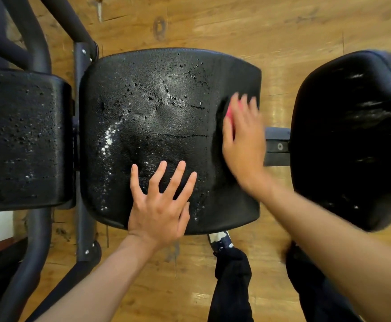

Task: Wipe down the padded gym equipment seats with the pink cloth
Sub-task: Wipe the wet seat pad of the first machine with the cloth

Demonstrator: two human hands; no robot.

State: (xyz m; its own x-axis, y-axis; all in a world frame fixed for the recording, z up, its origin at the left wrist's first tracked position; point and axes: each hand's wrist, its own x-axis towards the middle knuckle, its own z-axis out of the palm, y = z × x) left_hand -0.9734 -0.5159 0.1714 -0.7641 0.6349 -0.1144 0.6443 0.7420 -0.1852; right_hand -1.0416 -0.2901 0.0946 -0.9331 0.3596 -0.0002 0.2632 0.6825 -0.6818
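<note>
A black padded seat (162,108) fills the middle of the view, its cracked surface wet with droplets. My left hand (159,203) rests flat on its near part, fingers spread and straight. My right hand (243,140), blurred by motion, presses the pink cloth (230,110) against the seat's right edge; only a small pink patch shows beside the fingers. A second black pad (20,138), also speckled with droplets, lies to the left. A third black pad (352,135) sits to the right.
Black steel frame tubes (36,43) run along the left side and under the seat. A metal bar (277,146) links the middle seat to the right pad. Wooden floor (259,24) lies all around. My dark trouser legs and a shoe (220,239) are below.
</note>
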